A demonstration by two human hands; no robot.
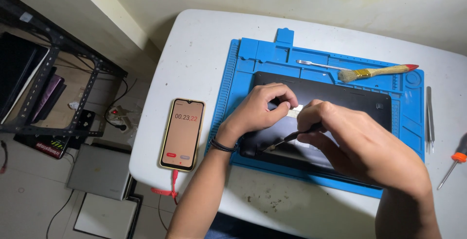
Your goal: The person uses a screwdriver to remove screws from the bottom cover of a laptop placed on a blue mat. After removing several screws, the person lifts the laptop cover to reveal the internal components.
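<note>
Currently: black laptop (340,98) lies base-up on the blue repair mat (253,69) on the white counter (194,49), long axis running left-right across the view. Left hand (258,110), fingers pinched shut on a small pale strip (294,112) over the base. Right hand (360,144), fingers closed around a slim black screwdriver (292,137), tip pointing down-left onto the base near its front-left corner.
</note>
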